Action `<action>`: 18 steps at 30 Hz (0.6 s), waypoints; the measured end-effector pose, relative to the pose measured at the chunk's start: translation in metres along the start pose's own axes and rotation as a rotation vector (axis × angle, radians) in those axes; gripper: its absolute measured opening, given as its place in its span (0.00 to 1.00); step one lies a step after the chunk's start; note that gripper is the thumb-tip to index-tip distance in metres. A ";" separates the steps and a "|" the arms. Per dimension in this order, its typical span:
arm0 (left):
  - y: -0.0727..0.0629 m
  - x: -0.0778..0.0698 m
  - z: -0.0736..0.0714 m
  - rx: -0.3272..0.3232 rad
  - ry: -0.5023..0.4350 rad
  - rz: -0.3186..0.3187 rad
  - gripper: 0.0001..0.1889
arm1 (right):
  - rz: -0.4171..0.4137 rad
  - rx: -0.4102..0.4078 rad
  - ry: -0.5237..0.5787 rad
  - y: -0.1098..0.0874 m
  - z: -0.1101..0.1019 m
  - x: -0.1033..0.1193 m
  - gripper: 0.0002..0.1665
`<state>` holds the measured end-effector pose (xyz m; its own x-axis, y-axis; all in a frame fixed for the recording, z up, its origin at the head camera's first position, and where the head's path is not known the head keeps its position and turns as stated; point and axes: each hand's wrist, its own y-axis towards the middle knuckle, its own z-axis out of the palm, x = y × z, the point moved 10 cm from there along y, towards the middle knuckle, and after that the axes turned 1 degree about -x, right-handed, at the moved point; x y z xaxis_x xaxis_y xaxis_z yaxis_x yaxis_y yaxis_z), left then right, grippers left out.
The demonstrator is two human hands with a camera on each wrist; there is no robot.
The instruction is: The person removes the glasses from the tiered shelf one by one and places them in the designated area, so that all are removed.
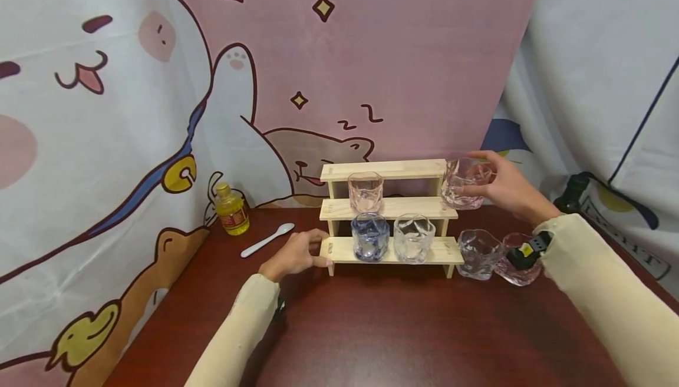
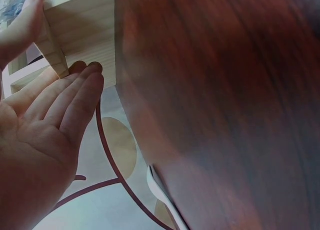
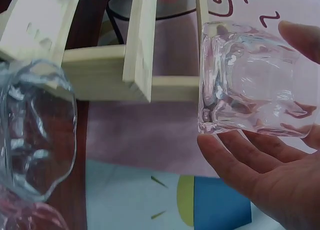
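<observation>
A three-step wooden rack stands on the dark table. My left hand holds the left end of its lowest step; the left wrist view has the thumb on one side of the board and the fingers on the other. At the rack's upper right, my right hand grips a clear, pink-tinted glass. The right wrist view shows this glass tilted in that camera, between thumb and fingers. A pink glass sits on the middle step. On the lowest step are a blue glass and a clear glass.
Right of the rack, another clear glass and a pink glass stand on the table, below the right forearm. A white spoon and a yellow bottle are at left. A dark green bottle stands far right. Printed cloth hangs behind.
</observation>
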<state>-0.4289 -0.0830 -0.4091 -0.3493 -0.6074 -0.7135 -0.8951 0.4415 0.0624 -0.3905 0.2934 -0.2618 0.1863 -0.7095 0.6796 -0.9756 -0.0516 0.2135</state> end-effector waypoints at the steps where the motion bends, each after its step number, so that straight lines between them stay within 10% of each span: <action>1: 0.000 0.000 0.000 0.001 -0.001 -0.001 0.27 | 0.001 -0.002 -0.005 0.000 -0.001 -0.002 0.54; 18: 0.000 0.002 0.001 0.006 0.011 -0.015 0.29 | 0.024 -0.048 -0.053 0.002 -0.006 -0.034 0.54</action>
<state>-0.4293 -0.0839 -0.4110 -0.3391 -0.6214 -0.7064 -0.8985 0.4364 0.0474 -0.3986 0.3218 -0.2803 0.1555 -0.7465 0.6469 -0.9727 -0.0017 0.2319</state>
